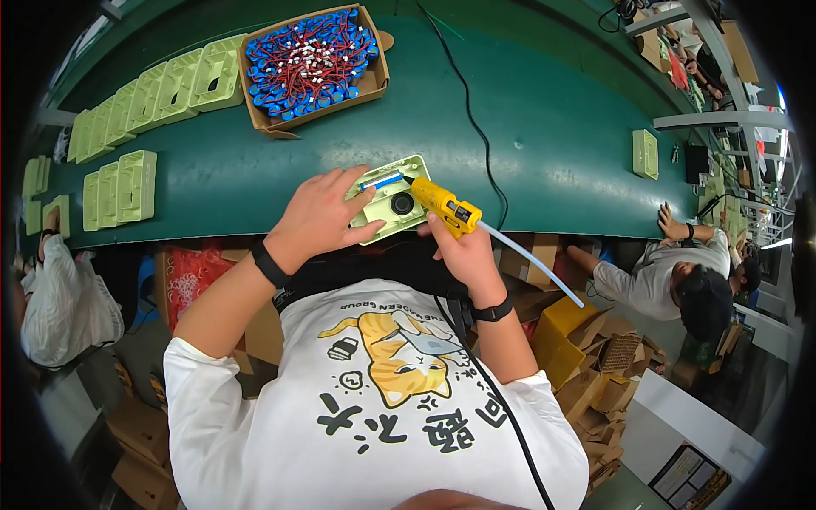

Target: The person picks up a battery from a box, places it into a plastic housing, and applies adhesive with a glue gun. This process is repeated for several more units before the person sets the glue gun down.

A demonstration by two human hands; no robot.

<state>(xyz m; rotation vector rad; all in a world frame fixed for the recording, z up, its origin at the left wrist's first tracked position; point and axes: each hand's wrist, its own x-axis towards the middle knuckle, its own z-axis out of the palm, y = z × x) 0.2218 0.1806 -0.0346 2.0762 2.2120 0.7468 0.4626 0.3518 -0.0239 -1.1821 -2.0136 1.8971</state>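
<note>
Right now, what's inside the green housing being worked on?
A blue cell along the far side, a round black part nearer. The left hand and yellow glue gun cover parts of the green housing; anything beneath them is hidden.

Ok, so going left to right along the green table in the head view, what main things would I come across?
Group of three green casings, cardboard box of wired blue cells, yellow glue gun, lone green casing, co-worker's hand.
</note>
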